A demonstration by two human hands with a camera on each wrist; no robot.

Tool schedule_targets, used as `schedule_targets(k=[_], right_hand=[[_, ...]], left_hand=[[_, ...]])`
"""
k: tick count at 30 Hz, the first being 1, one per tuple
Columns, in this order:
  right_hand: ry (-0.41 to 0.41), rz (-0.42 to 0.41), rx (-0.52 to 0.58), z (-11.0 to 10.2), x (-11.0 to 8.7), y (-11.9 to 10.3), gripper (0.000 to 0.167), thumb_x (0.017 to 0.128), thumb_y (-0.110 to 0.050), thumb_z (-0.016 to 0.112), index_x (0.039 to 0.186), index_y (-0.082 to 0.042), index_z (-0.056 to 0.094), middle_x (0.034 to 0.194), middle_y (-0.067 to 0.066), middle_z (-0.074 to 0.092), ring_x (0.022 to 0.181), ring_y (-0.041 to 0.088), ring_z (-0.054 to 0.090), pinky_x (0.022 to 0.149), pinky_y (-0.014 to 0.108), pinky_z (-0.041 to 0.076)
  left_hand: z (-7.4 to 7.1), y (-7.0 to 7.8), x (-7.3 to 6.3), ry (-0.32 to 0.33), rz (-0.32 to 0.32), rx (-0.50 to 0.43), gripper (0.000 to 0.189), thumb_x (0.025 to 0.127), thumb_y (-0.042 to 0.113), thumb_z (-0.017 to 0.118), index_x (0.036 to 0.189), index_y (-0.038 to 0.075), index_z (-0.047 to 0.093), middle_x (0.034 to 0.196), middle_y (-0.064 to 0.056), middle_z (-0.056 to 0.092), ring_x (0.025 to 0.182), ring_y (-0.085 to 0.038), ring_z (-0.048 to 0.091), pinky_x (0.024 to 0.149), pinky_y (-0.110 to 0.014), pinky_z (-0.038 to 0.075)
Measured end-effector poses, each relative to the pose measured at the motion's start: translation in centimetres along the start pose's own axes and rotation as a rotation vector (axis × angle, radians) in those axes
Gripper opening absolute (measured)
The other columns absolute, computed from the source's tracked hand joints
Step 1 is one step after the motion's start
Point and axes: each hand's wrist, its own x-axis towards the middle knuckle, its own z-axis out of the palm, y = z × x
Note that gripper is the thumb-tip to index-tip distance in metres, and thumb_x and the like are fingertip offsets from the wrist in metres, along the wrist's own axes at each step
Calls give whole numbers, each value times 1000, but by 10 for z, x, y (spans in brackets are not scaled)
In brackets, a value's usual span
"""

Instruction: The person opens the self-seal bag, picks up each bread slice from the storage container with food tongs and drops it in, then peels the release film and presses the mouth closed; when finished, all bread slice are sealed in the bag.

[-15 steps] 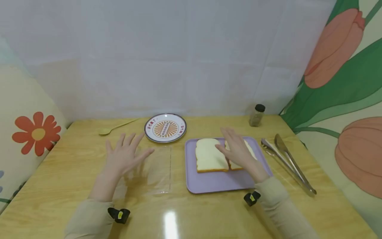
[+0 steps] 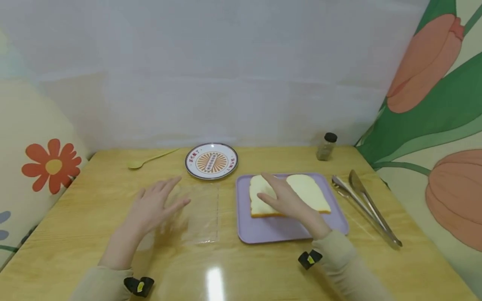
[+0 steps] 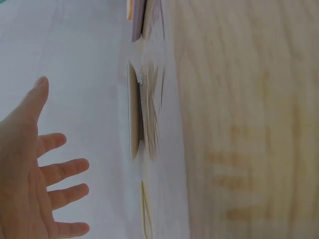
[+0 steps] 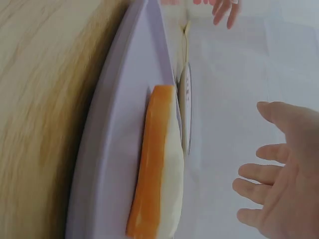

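Note:
My left hand (image 2: 152, 207) hovers above the left half of the wooden table, fingers spread and holding nothing. Just right of it a clear plastic sheet or bag (image 2: 205, 215) lies flat on the tabletop. Two slices of white bread lie side by side on a purple tray (image 2: 257, 232). Over them hangs my right hand (image 2: 284, 198), its fingers relaxed; it partly covers the left slice (image 2: 260, 205), while the right slice (image 2: 310, 194) shows more fully. In the right wrist view a gap separates that hand (image 4: 284, 174) from the brown-crusted bread (image 4: 157, 164).
Behind the sheet stands a round patterned plate (image 2: 211, 161), with a gold spoon (image 2: 150, 159) to its left. A small black-capped jar (image 2: 326, 147) is at the back right. Metal tongs (image 2: 370, 207) lie right of the tray. A white cloth (image 2: 241, 83) hangs behind the table.
My right hand has moved left, from over the right slice to over the left one. The left hand has drawn slightly left and its fingers are less spread. The view has shifted a little.

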Motion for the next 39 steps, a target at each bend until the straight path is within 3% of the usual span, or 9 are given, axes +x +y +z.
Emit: schedule_targets(k=[5, 11, 18, 23, 28, 32, 36, 39], right_hand=[[-62, -8, -1, 10, 4, -10, 59, 93, -21, 58, 141, 5, 34, 144, 23, 40, 135, 36, 36, 114, 57, 20], [-111, -98, -30, 23, 13, -27, 58, 92, -19, 60, 138, 8, 38, 141, 24, 44, 132, 37, 41, 112, 62, 21], [-169, -135, -65, 38, 19, -35, 56, 92, -20, 60, 137, 7, 40, 140, 22, 46, 130, 35, 44, 113, 53, 29], [-215, -149, -136, 47, 25, -45, 54, 93, -24, 58, 136, 4, 42, 135, 20, 51, 124, 32, 51, 111, 47, 34], [-251, -178, -247, 56, 36, -52, 51, 95, -27, 55, 135, 3, 44, 131, 16, 56, 121, 28, 54, 109, 39, 38], [-265, -203, -279, 64, 46, -55, 40, 94, -26, 57, 124, 0, 52, 111, 10, 64, 99, 20, 62, 91, 30, 50], [-278, -226, -301, 76, 51, -55, 25, 92, -24, 60, 107, -5, 57, 85, 1, 60, 72, 11, 55, 67, 21, 48], [-283, -250, -338, 85, 50, -55, 19, 91, -25, 61, 100, -8, 57, 80, -2, 57, 69, 9, 52, 67, 22, 47]], left_hand=[[1, 4, 1, 4, 31, 18, 77, 90, 63, 43, 149, 17, 25, 142, -23, 42, 130, -45, 35, 106, -70, 16], [2, 5, -3, -3, 46, 39, 73, 91, 60, 46, 146, 14, 34, 140, -22, 45, 128, -45, 39, 107, -67, 20], [10, 6, -8, 9, 95, 92, 60, 88, 50, 59, 132, 9, 52, 133, -19, 54, 119, -43, 51, 101, -64, 34], [13, 7, -7, -46, 170, 31, 51, 87, 35, 65, 125, 1, 56, 125, -23, 59, 111, -42, 58, 95, -57, 45], [13, 8, -4, -118, 230, -6, 59, 85, 24, 69, 130, -7, 48, 128, -28, 54, 114, -43, 56, 98, -55, 44], [15, 8, 1, -143, 295, -1, 67, 83, 25, 71, 132, -11, 44, 133, -32, 47, 119, -46, 50, 101, -55, 41], [21, 4, 7, -162, 330, 1, 67, 79, 25, 73, 129, -13, 47, 132, -35, 47, 119, -48, 48, 102, -56, 39], [27, 0, 10, -191, 342, -14, 66, 78, 24, 74, 126, -14, 48, 127, -35, 50, 116, -47, 51, 101, -55, 40]])
